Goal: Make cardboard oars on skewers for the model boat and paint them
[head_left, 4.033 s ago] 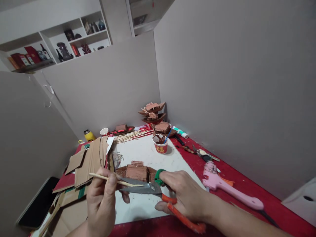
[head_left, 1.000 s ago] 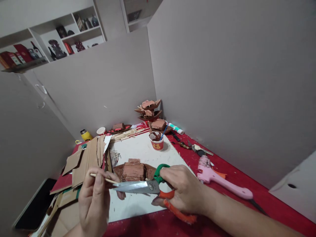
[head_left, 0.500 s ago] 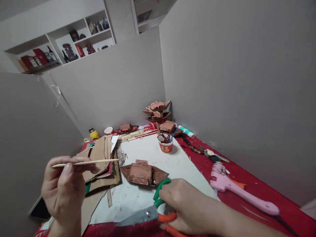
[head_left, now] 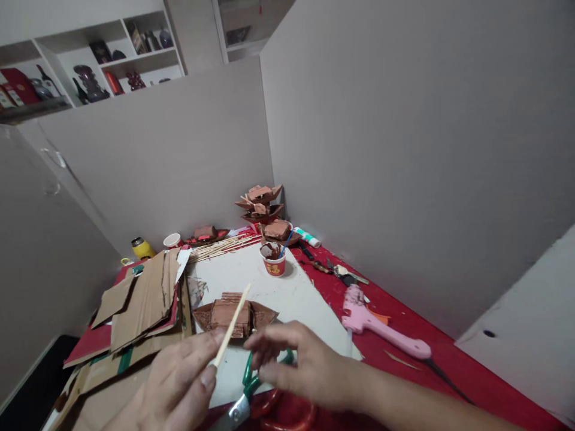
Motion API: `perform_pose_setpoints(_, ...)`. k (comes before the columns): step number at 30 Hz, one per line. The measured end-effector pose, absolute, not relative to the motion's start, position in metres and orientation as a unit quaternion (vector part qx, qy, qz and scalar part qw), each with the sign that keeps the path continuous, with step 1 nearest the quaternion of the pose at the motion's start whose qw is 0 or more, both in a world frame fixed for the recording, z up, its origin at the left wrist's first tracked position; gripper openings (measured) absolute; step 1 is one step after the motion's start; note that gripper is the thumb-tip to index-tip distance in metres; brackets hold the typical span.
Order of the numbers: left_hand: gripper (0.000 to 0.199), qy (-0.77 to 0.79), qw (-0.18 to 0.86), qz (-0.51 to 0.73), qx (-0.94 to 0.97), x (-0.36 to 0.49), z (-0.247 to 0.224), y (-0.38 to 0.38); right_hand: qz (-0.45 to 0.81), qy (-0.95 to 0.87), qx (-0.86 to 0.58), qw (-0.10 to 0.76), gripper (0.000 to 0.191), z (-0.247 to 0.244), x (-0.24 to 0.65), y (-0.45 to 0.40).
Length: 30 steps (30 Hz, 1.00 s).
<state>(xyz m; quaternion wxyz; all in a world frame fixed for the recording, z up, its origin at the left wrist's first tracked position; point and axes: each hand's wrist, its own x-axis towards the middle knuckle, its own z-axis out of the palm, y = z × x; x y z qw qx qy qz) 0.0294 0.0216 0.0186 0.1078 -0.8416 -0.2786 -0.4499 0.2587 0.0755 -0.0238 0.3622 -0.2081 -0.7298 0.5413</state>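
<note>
My left hand (head_left: 179,380) pinches a thin wooden stick (head_left: 232,326), which points up and away. To its right my right hand (head_left: 294,359) has its fingers curled but apart, over the scissors (head_left: 251,383) with green and orange-red handles; the scissors lie at the front edge, and I see no grip on them. Just beyond both hands a brown model boat (head_left: 231,316) with a ridged roof sits on the white board (head_left: 305,305). The stick's upper end overlaps the boat in view.
Cardboard pieces (head_left: 144,299) are stacked at left. Behind are a paper cup (head_left: 273,260) with brown paint, thin sticks (head_left: 224,246) and more model boats (head_left: 260,206). A pink glue gun (head_left: 389,335) lies at right on the red cloth (head_left: 417,371).
The view has shifted right. My left hand has moved right with the stick, now tilted upward. My right hand has let go of the scissors, which now lie lower and turned.
</note>
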Motion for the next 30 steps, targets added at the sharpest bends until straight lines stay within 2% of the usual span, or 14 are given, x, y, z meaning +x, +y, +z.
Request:
perform_pose_setpoints(2,0.033,-0.273,0.136,-0.460,-0.834,0.043,0.007,0.027,0.682,-0.589,-0.185,0.392,0.044,-0.021,0.260,0.079)
perform_pose_setpoints(5,0.034,-0.254,0.138,-0.438,-0.851,0.059,-0.002,0.035,0.748,-0.501,-0.161,0.404,0.040,-0.020,0.261,0.082)
perform_pose_setpoints(8,0.033,-0.214,0.136,-0.374,-0.892,0.063,0.001,0.044,0.737,-0.487,-0.177,0.434,0.034,-0.019,0.264,0.085)
perform_pose_setpoints(11,0.030,-0.163,0.166,-0.321,-0.918,0.054,0.007,0.054,0.674,-0.445,-0.213,0.550,0.028,-0.013,0.270,0.089)
perform_pose_setpoints(14,0.031,-0.246,0.162,-0.364,-0.884,0.040,0.012,0.067,0.604,-0.386,-0.237,0.656,0.022,-0.007,0.278,0.096)
perform_pose_setpoints(16,0.027,-0.351,0.154,-0.403,-0.831,0.031,0.016,0.076,0.575,-0.378,-0.252,0.680,0.020,-0.006,0.281,0.099)
perform_pose_setpoints(18,0.015,-0.476,0.134,-0.376,-0.784,0.022,0.021,0.087,0.557,-0.410,-0.282,0.664,0.019,-0.008,0.282,0.102)
perform_pose_setpoints(21,0.023,-0.615,0.039,-0.243,-0.749,0.011,0.025,0.103,0.497,-0.520,-0.366,0.590,0.019,-0.014,0.281,0.107)
perform_pose_setpoints(23,0.027,-0.645,-0.023,-0.158,-0.747,0.006,0.024,0.111,0.402,-0.619,-0.426,0.522,0.017,-0.018,0.280,0.111)
perform_pose_setpoints(26,0.029,-0.645,-0.065,-0.105,-0.754,0.002,0.017,0.117,0.293,-0.721,-0.491,0.392,0.013,-0.025,0.281,0.118)
perform_pose_setpoints(30,0.031,-0.646,-0.079,-0.100,-0.753,0.000,0.010,0.121,0.340,-0.735,-0.502,0.305,0.017,-0.039,0.278,0.127)
